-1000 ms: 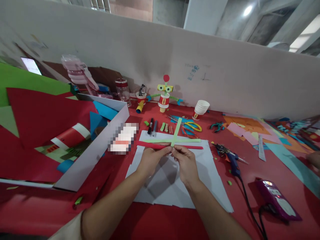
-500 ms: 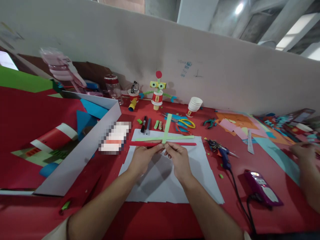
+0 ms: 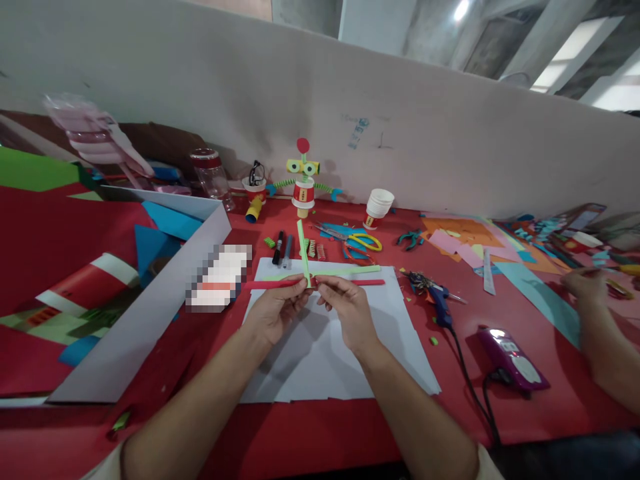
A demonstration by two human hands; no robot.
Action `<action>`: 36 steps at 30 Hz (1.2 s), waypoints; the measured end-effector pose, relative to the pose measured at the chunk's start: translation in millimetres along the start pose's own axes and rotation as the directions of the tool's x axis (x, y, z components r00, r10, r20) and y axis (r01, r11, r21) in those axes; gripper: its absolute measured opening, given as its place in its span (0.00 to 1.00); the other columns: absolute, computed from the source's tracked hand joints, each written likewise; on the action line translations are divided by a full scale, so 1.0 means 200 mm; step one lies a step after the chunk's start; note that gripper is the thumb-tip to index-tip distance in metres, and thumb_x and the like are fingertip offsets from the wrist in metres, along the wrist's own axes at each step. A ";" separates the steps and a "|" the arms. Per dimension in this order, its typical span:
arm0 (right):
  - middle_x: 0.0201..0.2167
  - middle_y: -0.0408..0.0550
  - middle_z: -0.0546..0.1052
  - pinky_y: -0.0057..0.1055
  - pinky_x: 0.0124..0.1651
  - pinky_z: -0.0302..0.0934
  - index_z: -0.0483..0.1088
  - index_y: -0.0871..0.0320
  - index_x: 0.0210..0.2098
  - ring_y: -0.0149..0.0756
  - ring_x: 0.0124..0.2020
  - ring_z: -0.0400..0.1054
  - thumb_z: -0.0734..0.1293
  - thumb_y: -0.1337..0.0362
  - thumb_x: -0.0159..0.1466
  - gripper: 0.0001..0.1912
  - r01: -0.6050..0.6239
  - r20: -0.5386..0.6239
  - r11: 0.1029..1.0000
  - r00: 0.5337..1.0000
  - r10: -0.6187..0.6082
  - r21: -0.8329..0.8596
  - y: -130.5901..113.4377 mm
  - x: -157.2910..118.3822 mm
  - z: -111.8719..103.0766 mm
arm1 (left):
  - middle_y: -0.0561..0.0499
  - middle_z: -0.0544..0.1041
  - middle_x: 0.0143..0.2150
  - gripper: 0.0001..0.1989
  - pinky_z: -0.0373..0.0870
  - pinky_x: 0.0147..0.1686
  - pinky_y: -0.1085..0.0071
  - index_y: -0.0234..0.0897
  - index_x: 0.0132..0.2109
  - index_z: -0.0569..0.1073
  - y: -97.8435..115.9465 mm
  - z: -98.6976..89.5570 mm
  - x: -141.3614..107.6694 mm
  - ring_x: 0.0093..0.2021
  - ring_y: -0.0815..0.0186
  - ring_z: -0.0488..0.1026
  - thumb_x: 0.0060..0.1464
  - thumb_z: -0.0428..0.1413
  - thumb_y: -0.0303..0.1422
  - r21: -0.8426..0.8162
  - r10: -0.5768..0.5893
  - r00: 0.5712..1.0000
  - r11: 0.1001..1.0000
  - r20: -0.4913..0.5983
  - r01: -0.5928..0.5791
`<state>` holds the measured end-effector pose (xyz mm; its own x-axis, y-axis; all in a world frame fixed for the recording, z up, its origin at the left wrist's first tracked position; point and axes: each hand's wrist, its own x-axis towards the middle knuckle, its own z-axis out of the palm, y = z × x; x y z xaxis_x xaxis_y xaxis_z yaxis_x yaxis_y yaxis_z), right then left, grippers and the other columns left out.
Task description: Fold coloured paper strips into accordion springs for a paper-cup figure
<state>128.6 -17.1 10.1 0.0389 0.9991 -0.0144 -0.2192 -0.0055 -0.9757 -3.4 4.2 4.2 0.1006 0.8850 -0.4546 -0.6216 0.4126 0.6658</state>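
A light green paper strip [image 3: 303,250] stands up from between my fingertips, tilted slightly left. Thumb and fingers of my left hand [image 3: 277,310] pinch its lower end. My right hand [image 3: 346,310] closes on the same joint from the other side, where a small dark red bit of paper shows. Behind the fingers runs a long red strip [image 3: 367,283], and just beyond it another green strip [image 3: 357,271]; whether these two are held or lie on the white paper sheets [image 3: 320,373] I cannot tell.
A paper-cup robot figure [image 3: 303,193] stands at the back, near stacked cups [image 3: 379,207]. Scissors [image 3: 363,240], markers [image 3: 283,250] and folded paper springs [image 3: 313,249] lie beyond the sheets. A glue gun [image 3: 440,303] with its cord is right; a box [image 3: 145,313] left. Another person's hand [image 3: 585,287] is far right.
The upright green strip has swung from leaning right to leaning slightly left, and its joint has moved left between my fingers. The whole view has shifted a little. The long strips behind look unchanged.
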 end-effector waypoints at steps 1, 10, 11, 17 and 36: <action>0.24 0.42 0.75 0.27 0.27 0.57 0.76 0.56 0.33 0.29 0.25 0.65 0.71 0.62 0.51 0.09 -0.001 -0.007 1.000 1.000 0.001 -0.004 0.00 0.00 0.00 | 0.51 0.78 0.26 0.06 0.70 0.29 0.78 0.34 0.28 0.78 0.00 0.00 0.00 0.27 0.72 0.73 0.37 0.65 0.23 0.032 0.040 0.999 0.999 0.016 -0.041; 0.22 0.41 0.75 0.29 0.33 0.64 0.74 0.59 0.32 0.28 0.24 0.67 0.73 0.62 0.49 0.12 -0.108 -0.043 0.986 0.992 0.115 0.126 0.00 0.00 0.02 | 0.52 0.76 0.25 0.11 0.68 0.34 0.70 0.33 0.30 0.75 -0.02 -0.01 -0.03 0.29 0.68 0.73 0.36 0.67 0.31 0.271 0.284 0.947 0.910 0.148 -0.315; 0.22 0.40 0.75 0.29 0.33 0.63 0.74 0.59 0.33 0.28 0.23 0.67 0.73 0.62 0.49 0.13 -0.118 -0.047 0.983 0.991 0.126 0.142 0.00 0.00 0.02 | 0.52 0.76 0.25 0.11 0.68 0.34 0.69 0.33 0.30 0.75 -0.02 -0.01 -0.03 0.29 0.67 0.73 0.36 0.67 0.31 0.270 0.281 0.948 0.911 0.151 -0.313; 0.22 0.42 0.76 0.28 0.33 0.63 0.76 0.61 0.28 0.27 0.23 0.66 0.71 0.63 0.50 0.07 -0.143 -0.012 0.981 0.989 0.145 0.133 0.01 0.01 0.02 | 0.51 0.76 0.25 0.11 0.68 0.34 0.69 0.33 0.30 0.75 -0.02 -0.02 -0.02 0.28 0.66 0.73 0.36 0.67 0.30 0.281 0.278 0.948 0.908 0.153 -0.312; 0.25 0.42 0.76 0.28 0.34 0.61 0.76 0.59 0.32 0.28 0.26 0.67 0.71 0.63 0.52 0.09 -0.101 -0.008 0.987 0.995 0.103 0.128 0.03 0.02 0.01 | 0.50 0.78 0.29 0.08 0.69 0.38 0.68 0.34 0.34 0.77 -0.05 0.01 -0.04 0.33 0.65 0.74 0.43 0.62 0.31 0.318 0.319 0.931 0.877 0.175 -0.360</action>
<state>124.7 -13.6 3.8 0.0238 0.9929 -0.1166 -0.3450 -0.1013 -0.9331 3.0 -6.9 3.0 0.0310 0.9937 -0.1075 -0.3341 0.1117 0.9359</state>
